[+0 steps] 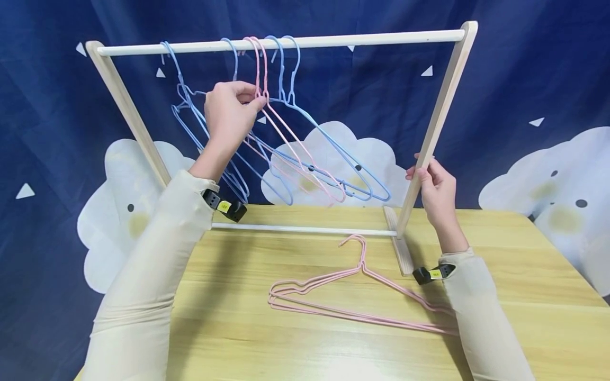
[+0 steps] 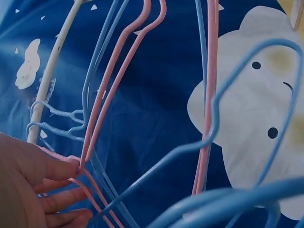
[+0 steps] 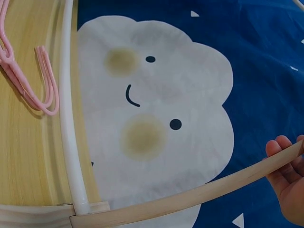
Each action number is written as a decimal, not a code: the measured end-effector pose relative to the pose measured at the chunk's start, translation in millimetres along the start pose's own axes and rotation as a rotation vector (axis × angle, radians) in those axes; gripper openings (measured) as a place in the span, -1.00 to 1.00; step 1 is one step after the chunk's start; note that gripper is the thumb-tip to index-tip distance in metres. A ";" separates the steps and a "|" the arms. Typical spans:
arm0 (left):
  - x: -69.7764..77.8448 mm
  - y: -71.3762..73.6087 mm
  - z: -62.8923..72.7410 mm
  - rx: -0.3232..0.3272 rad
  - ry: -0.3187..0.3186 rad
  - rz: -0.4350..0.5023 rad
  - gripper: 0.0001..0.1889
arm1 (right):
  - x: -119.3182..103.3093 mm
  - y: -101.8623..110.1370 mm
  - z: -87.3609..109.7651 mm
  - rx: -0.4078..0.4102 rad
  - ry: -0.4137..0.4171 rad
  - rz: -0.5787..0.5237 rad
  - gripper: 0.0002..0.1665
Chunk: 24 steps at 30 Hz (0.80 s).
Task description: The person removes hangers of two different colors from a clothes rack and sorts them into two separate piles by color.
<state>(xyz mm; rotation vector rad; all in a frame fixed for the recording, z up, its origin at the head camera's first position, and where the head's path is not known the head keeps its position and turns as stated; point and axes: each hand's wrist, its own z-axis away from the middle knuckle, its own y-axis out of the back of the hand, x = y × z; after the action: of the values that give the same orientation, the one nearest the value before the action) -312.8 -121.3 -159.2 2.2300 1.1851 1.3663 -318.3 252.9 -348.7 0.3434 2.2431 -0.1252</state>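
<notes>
My left hand (image 1: 232, 114) pinches the necks of two pink hangers (image 1: 300, 143), whose hooks sit over the top rail (image 1: 371, 39) of a wooden rack. In the left wrist view, thumb and fingers of the left hand (image 2: 42, 183) close on the pink wire just below the hooks. Blue hangers (image 1: 340, 145) hang on the rail at either side of the pink pair. With my right hand (image 1: 436, 190) I grip the rack's right upright (image 1: 436, 121); the right wrist view shows the fingers of that hand (image 3: 289, 185) around the wooden post (image 3: 190, 199).
More pink hangers (image 1: 362, 275) lie stacked on the wooden table (image 1: 238, 328) in front of the rack, partly behind my right sleeve (image 1: 481, 312). A white lower bar (image 1: 305, 229) joins the rack's uprights. Behind hangs a dark blue curtain (image 1: 524, 63) with cloud faces.
</notes>
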 end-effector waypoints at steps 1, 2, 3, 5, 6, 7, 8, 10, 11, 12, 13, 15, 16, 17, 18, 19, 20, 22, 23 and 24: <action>-1.2 0.9 -0.2 0.001 0.006 0.006 -0.67 | -0.4 -0.2 -0.3 0.002 0.001 -0.005 -0.74; -2.4 1.8 0.0 0.004 0.008 0.013 -0.67 | -0.9 -0.3 -0.6 0.001 0.003 -0.013 -0.73; -3.6 2.9 0.4 0.006 0.014 0.018 -0.66 | -1.5 -0.6 -0.7 0.000 0.002 -0.017 -0.73; -6.1 4.8 1.3 0.009 0.029 0.019 -0.66 | -2.3 -0.9 -0.4 -0.001 -0.001 -0.026 -0.74; -7.2 5.8 1.8 0.009 0.039 0.018 -0.65 | -2.3 -0.9 -0.3 -0.002 -0.004 -0.034 -0.74; -8.2 6.7 1.8 0.010 0.048 0.018 -0.65 | -2.4 -0.9 0.0 -0.003 -0.007 -0.037 -0.74; -9.1 7.6 2.2 0.012 0.053 0.021 -0.65 | -2.6 -0.9 0.3 -0.005 -0.007 -0.038 -0.74; -10.3 9.2 1.6 0.014 0.063 0.024 -0.65 | -2.4 -0.7 0.3 -0.003 -0.008 -0.041 -0.74; -10.6 10.0 0.7 0.014 0.068 0.024 -0.65 | -2.1 -0.5 0.0 -0.002 -0.006 -0.041 -0.74; -10.6 10.6 0.0 0.016 0.067 0.024 -0.65 | -2.1 -0.4 -0.3 -0.001 -0.005 -0.041 -0.74; -10.5 11.2 -0.7 0.016 0.064 0.027 -0.65 | -2.1 0.0 -0.4 0.000 -0.004 -0.040 -0.74; -9.7 12.0 -2.2 0.014 0.059 0.032 -0.66 | -2.2 0.6 -0.8 0.003 -0.003 -0.036 -0.74; -9.1 12.2 -3.4 0.010 0.060 0.036 -0.66 | -2.3 0.8 -0.9 0.003 -0.004 -0.033 -0.74; -8.3 12.3 -4.3 0.006 0.060 0.045 -0.66 | -2.5 1.1 -0.7 0.004 -0.007 -0.031 -0.73; -7.4 12.3 -5.1 0.004 0.059 0.060 -0.66 | -2.8 1.2 -0.6 0.004 -0.010 -0.029 -0.73; -6.4 12.3 -6.0 0.001 0.060 0.075 -0.66 | -3.0 1.2 -0.4 0.003 -0.013 -0.027 -0.73; -5.1 12.4 -6.9 0.000 0.064 0.091 -0.66 | -3.6 1.0 -0.2 0.003 -0.014 -0.020 -0.74; -2.3 12.9 -8.3 0.002 0.066 0.131 -0.67 | -3.9 0.7 0.3 -0.001 -0.019 -0.017 -0.73; -0.6 13.2 -8.3 0.007 0.063 0.153 -0.67 | -3.9 0.6 0.6 -0.003 -0.020 -0.014 -0.73; 1.2 13.7 -8.2 0.013 0.056 0.170 -0.68 | -4.0 0.5 0.8 -0.005 -0.019 -0.011 -0.74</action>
<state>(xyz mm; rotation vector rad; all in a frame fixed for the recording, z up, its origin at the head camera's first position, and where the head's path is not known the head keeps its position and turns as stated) -312.5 -130.5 -146.1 2.3628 1.0446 1.4968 -315.1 252.4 -346.1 0.3264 2.2266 -0.1282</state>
